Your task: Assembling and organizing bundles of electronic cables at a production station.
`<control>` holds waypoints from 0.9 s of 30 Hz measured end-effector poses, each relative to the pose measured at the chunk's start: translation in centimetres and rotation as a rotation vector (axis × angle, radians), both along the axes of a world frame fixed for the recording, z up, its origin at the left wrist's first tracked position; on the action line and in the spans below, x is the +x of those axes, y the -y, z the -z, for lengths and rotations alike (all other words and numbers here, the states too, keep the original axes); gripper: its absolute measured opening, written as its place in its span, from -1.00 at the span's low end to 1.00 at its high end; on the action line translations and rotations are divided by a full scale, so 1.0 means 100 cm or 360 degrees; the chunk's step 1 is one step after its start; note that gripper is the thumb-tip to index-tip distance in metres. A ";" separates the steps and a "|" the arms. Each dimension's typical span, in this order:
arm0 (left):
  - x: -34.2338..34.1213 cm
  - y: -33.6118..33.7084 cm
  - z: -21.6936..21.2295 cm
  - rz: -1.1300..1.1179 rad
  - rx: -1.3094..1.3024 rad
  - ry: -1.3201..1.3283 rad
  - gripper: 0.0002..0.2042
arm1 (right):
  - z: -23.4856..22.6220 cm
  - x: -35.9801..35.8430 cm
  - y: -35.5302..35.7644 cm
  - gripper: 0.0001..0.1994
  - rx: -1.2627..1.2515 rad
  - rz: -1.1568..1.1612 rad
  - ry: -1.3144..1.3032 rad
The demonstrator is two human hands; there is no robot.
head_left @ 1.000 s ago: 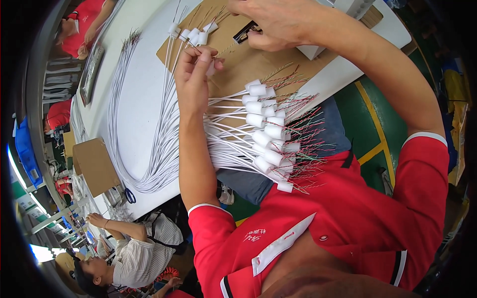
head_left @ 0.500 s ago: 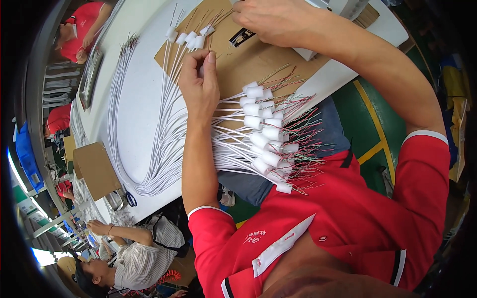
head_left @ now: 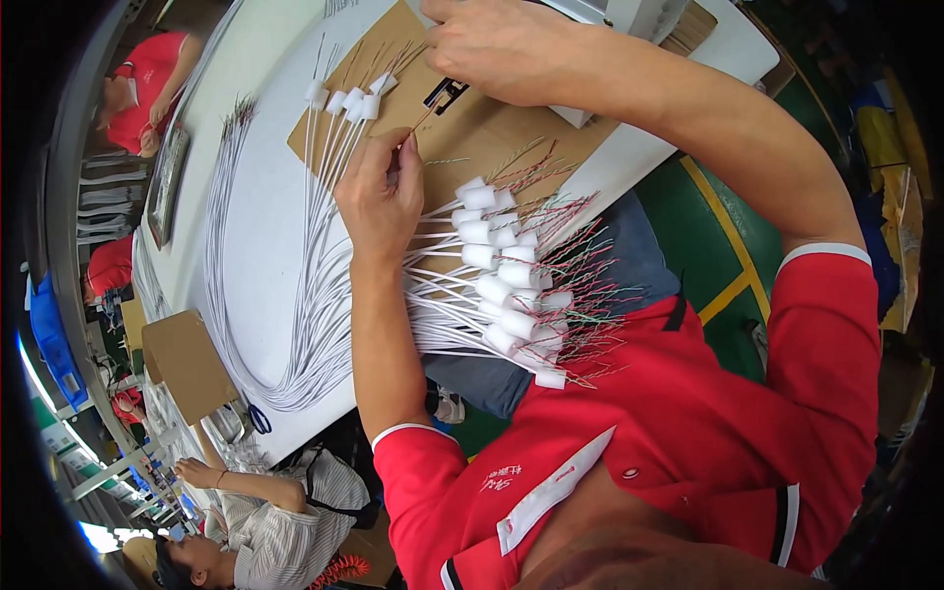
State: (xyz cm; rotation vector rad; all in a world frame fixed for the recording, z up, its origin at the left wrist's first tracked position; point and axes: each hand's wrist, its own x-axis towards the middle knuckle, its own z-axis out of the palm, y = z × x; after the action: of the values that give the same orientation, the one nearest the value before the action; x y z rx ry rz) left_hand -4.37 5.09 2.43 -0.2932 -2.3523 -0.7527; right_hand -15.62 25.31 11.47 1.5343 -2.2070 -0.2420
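Many white cables (head_left: 324,295), capped sleeves, bare coloured strands

The right hand (head_left: 511,49) hides whatever its fingers (head_left: 454,61) grip; the thin wire (head_left: 418,123) blurs.

Matt brown cardboard sheet (head_left: 511,128) (slightly rough) under smooth white plastic-sheathed cables (head_left: 305,285) on a glossy white table (head_left: 265,197).

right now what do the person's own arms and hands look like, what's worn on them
Both hands, the left hand and the right hand, are bare, with no gloves. The forearms are bare too. Each upper arm wears a short red sleeve edged with a thin white band at the cuff.
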 end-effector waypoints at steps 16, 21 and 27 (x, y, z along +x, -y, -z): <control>-0.003 -0.002 0.004 -0.0083 -0.0086 0.0033 -0.90 | -0.008 0.002 -0.002 -0.81 0.0134 0.0006 0.0035; -0.005 -0.002 0.004 -0.0097 -0.0136 0.0008 -0.92 | -0.003 0.000 -0.001 -0.77 0.0100 0.0025 0.0041; 0.000 -0.003 0.001 -0.0050 0.0085 0.0120 -0.94 | -0.011 0.000 0.005 -0.64 -0.0154 0.0184 0.0629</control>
State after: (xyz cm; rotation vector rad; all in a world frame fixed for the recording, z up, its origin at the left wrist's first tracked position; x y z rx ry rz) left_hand -4.35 5.43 2.38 -0.2081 -2.3971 -0.8233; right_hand -15.61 24.77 12.52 1.5052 -2.5703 0.1465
